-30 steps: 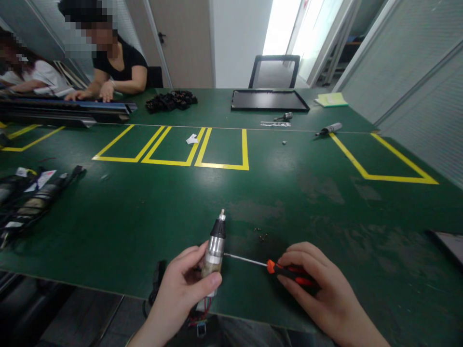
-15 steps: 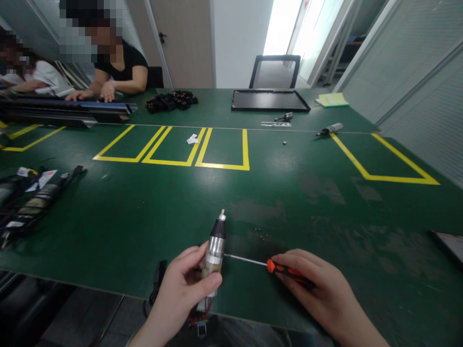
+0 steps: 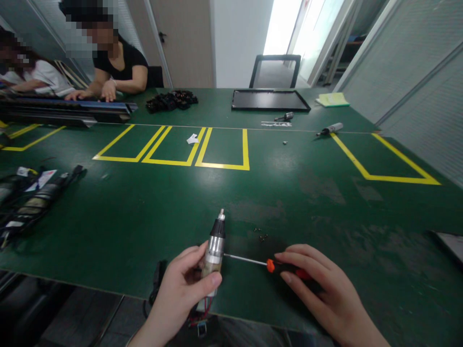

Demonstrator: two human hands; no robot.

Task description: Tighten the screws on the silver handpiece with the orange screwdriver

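Fingers (image 3: pixel 302 260) on the screwdriver (image 3: pixel 270 265) have spread wider apart.

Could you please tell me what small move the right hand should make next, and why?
Probably a gentle twist of the screwdriver: its tip is at the side of the cylindrical tool, the right hand grips its handle, and the left hand holds the tool.

Your left hand (image 3: pixel 186 282) grips an electric screwdriver (image 3: pixel 217 245), red wires (image 3: pixel 207 304) trailing from its rear; your right hand (image 3: pixel 323 284) holds a red-and-black screwdriver (image 3: pixel 270 265) against its side. Small screws (image 3: pixel 264 237) dot the green tabletop (image 3: pixel 152 207).
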